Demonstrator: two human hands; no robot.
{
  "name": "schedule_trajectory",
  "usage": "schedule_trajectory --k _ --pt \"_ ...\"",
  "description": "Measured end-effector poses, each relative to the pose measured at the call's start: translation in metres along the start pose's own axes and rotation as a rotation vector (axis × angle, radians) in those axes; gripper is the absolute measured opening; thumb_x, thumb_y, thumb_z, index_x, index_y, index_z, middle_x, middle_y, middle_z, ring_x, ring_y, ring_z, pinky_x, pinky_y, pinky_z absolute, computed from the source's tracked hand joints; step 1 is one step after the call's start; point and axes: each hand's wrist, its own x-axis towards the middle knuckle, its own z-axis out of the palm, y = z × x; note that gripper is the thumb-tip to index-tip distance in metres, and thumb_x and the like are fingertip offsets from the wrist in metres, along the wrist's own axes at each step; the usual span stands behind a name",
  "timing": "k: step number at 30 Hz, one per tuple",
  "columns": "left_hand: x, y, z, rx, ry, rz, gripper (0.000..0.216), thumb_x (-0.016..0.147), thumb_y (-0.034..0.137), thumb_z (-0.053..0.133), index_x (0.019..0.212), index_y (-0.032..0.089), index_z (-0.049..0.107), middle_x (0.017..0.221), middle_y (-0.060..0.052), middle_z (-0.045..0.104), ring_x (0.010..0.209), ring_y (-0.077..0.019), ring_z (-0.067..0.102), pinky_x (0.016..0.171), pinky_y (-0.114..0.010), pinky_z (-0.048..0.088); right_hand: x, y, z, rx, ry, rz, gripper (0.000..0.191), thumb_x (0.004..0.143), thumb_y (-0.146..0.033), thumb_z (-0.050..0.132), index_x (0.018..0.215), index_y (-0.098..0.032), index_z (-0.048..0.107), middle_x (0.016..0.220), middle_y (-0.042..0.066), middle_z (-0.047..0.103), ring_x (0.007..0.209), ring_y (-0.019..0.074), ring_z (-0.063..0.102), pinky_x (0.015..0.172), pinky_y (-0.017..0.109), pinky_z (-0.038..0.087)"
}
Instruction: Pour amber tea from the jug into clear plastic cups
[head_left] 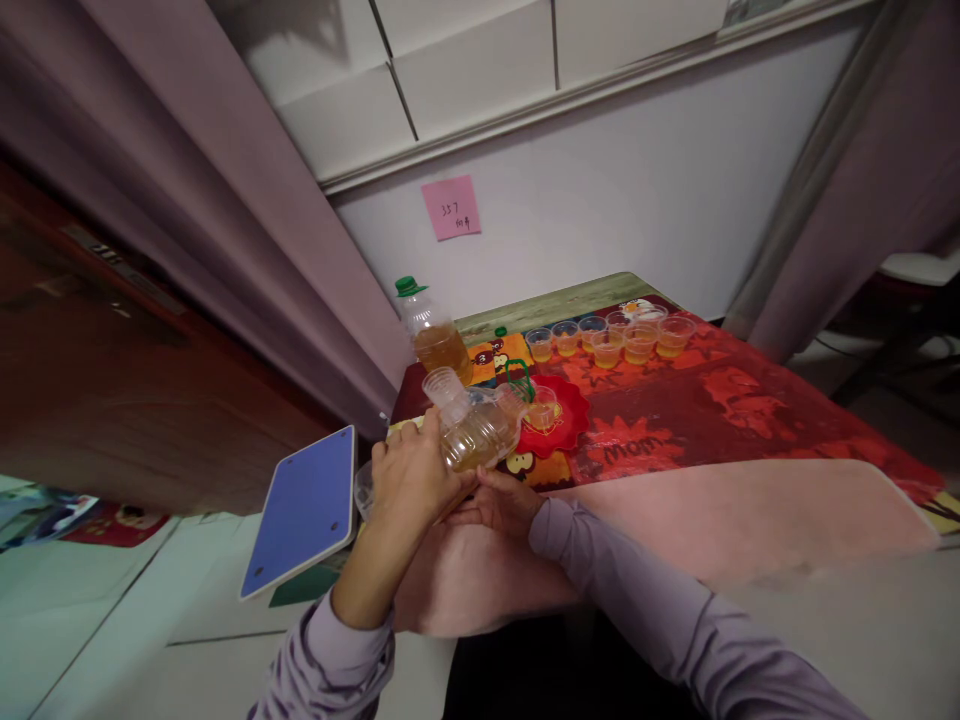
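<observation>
A clear plastic bottle [480, 435] with amber liquid lies tilted in front of me, its neck pointing right over a small clear cup [543, 412]. The cup stands on a red scalloped plate [576, 425]. My left hand [412, 470] is closed round the bottle's rear part. At its lower side, my right hand [504, 500] grips the bottle with curled fingers, some of them hidden. Beside the bottle, close to my left fingertips, is a stack of clear cups [442, 388]. A green handle loop [519, 380] shows by the bottle's neck.
Behind stands a larger bottle [442, 345] of amber liquid with a green cap. Several cups [639, 345] holding some yellow liquid are grouped at the table's far side. A loose green cap [500, 331] lies near the wall. A blue panel [304, 505] is at the left.
</observation>
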Motion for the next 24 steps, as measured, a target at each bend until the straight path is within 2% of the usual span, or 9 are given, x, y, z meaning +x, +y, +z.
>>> schedule_trajectory --k 6,15,21,24 --pt "0.0 0.0005 -0.0003 0.002 -0.006 0.0 0.07 0.088 0.053 0.071 0.144 0.015 0.054 0.131 -0.022 0.071 0.128 -0.0405 0.066 0.102 -0.047 0.048 0.0003 0.0007 -0.0011 -0.001 -0.017 0.001 0.051 0.095 -0.057 0.077 0.126 -0.017 0.069 0.118 0.013 0.081 0.116 0.0282 0.077 0.113 0.053 0.054" --pt "0.0003 -0.0009 0.0018 -0.001 0.0 0.005 0.07 0.088 0.056 0.07 0.142 0.016 0.054 0.129 -0.022 0.071 0.127 -0.0409 0.066 0.101 -0.047 0.047 0.0006 0.0017 -0.0018 0.002 -0.014 -0.009 0.048 0.095 -0.055 0.077 0.124 -0.019 0.07 0.117 0.012 0.082 0.116 0.0284 0.077 0.113 0.054 0.055" --pt "0.0004 -0.0006 0.0022 0.008 -0.003 -0.006 0.076 0.087 0.055 0.073 0.148 0.016 0.051 0.132 -0.021 0.07 0.13 -0.0404 0.065 0.102 -0.047 0.047 0.0009 0.0029 -0.0038 -0.003 -0.036 -0.021 0.055 0.089 -0.058 0.082 0.123 -0.017 0.07 0.117 0.012 0.082 0.117 0.0294 0.076 0.114 0.054 0.054" --pt "0.0001 -0.0012 0.0036 0.009 0.004 -0.004 0.076 0.087 0.055 0.074 0.148 0.016 0.052 0.132 -0.021 0.07 0.13 -0.0408 0.065 0.102 -0.047 0.048 0.001 0.0035 -0.0047 -0.013 -0.03 -0.015 0.053 0.091 -0.059 0.079 0.121 -0.016 0.07 0.117 0.013 0.081 0.119 0.0299 0.076 0.114 0.054 0.054"
